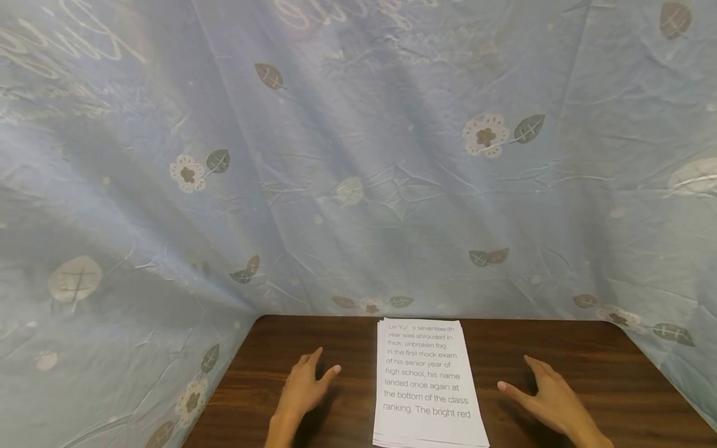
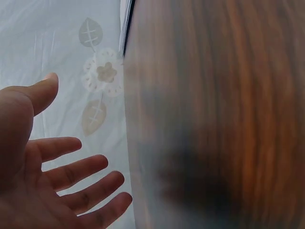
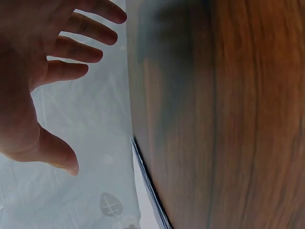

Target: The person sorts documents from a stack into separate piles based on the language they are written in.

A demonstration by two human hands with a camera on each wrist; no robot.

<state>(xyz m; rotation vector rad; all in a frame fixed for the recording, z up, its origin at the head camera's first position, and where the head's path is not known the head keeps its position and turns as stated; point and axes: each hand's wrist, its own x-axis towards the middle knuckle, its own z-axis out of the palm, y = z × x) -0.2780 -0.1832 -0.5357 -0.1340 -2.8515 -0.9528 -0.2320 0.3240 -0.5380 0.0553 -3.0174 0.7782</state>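
Note:
A stack of white paper sheets (image 1: 426,386) with large printed English text on top lies in the middle of the table. My left hand (image 1: 304,387) is held to the left of the stack, fingers spread and holding nothing. To the right of the stack is my right hand (image 1: 554,401), thumb pointing toward the paper, also holding nothing. In the left wrist view the fingers (image 2: 71,174) are apart and extended. The right wrist view likewise shows spread fingers (image 3: 83,31), with the edge of the paper stack (image 3: 150,191) beyond the thumb.
The dark brown wood-grain table (image 1: 347,339) has rounded far corners. A pale blue-grey fabric curtain (image 1: 358,236) printed with leaves and flowers hangs behind the table and along both sides, close to its edges.

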